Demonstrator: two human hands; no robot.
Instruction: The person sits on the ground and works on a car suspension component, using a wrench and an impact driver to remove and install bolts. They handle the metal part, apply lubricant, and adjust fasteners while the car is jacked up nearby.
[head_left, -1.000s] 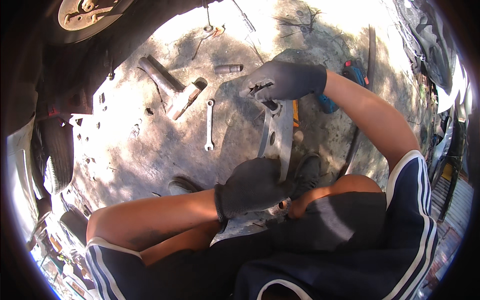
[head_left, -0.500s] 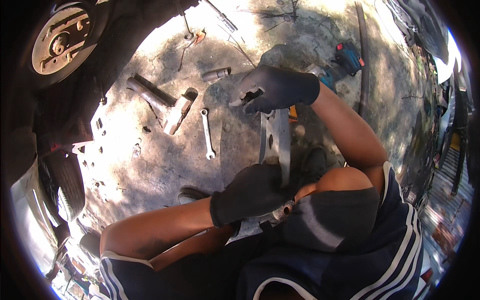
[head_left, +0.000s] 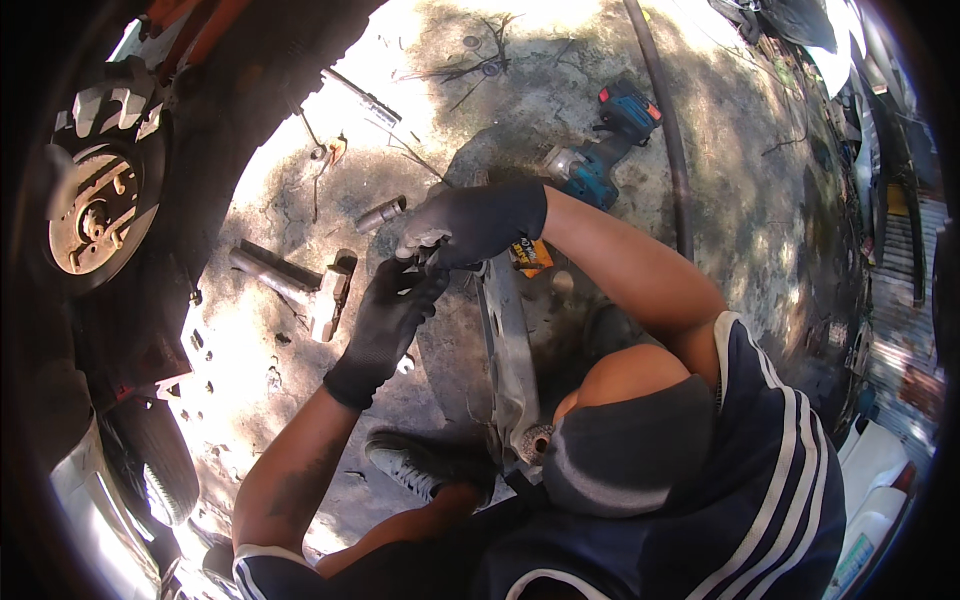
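A long grey metal suspension arm point(head_left: 508, 335) stands between my knees, with a round bushing point(head_left: 535, 440) at its near end. At its far end, my gloved right hand point(head_left: 490, 228) is closed, its fingertips curled to the left around something I cannot make out. My gloved left hand point(head_left: 380, 325) reaches up to meet those fingertips. Its fingers are pinched at a small dark piece between the two hands, mostly hidden by the gloves. Partly covered by the left hand, a combination wrench point(head_left: 405, 364) lies on the ground.
A short-handled sledgehammer point(head_left: 328, 300) and a steel socket point(head_left: 381, 215) lie to the left. Beyond my right hand are a blue cordless impact wrench point(head_left: 590, 172) and an orange packet point(head_left: 533, 258). A dark hose point(head_left: 662, 120) runs along the right. A wheel hub point(head_left: 95, 222) stands far left.
My left hand has left the near part of the suspension arm and moved up to my right hand's fingertips. The view has shifted, so ground items appear lower and further left.
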